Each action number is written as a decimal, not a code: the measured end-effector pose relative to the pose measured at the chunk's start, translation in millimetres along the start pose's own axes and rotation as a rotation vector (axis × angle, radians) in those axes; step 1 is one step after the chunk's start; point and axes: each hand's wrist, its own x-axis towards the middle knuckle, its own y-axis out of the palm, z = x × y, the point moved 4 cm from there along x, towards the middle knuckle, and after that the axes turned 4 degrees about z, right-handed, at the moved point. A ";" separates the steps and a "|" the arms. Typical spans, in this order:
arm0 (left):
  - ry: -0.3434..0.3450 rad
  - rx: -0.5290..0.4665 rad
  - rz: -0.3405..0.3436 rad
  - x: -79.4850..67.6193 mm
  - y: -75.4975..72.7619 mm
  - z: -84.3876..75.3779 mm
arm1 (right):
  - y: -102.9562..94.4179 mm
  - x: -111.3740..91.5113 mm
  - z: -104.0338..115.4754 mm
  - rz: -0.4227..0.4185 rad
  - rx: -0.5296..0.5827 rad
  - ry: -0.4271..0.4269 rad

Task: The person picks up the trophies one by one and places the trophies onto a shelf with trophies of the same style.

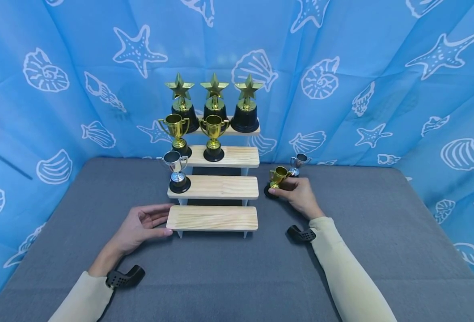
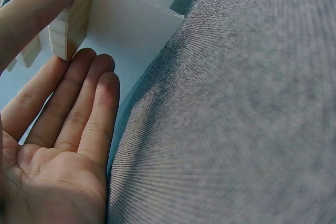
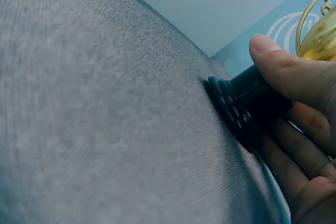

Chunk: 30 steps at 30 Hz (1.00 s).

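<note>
On the grey tabletop stands a stepped wooden display stand (image 1: 213, 218) with several shelves. My left hand (image 1: 142, 228) is at the left end of its lowest shelf, thumb near the front corner and fingers extended; in the left wrist view the fingertips (image 2: 107, 80) lie right at the board's end. To the right of the stand, my right hand (image 1: 299, 194) grips a gold trophy cup (image 1: 279, 175) by its black base (image 3: 257, 95), the thumb on one side and fingers on the other. The base is close over the cloth, the cup upright.
Just behind my right hand stands a silver trophy cup (image 1: 300, 162). Three star trophies (image 1: 214, 96) line the top shelf, two gold cups (image 1: 213, 134) the second. A silver cup (image 1: 176, 172) is on the third shelf's left end. A blue seashell curtain (image 1: 341, 112) hangs behind.
</note>
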 end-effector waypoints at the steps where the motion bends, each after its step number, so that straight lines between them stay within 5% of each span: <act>1: 0.002 -0.001 0.001 -0.1 0.0 0.1 | -0.6 0.0 1.0 0.000 -0.005 0.003; 10: 0.011 -0.008 0.005 -0.2 0.4 0.1 | -8.4 -1.0 15.9 -0.027 -0.010 0.001; 23: 0.004 -0.001 -0.001 -0.1 1.0 -0.2 | -23.3 -8.8 56.5 -0.080 0.149 -0.187; 30: -0.008 -0.001 -0.010 -0.2 0.5 0.1 | -30.3 -15.5 73.4 -0.108 0.123 -0.209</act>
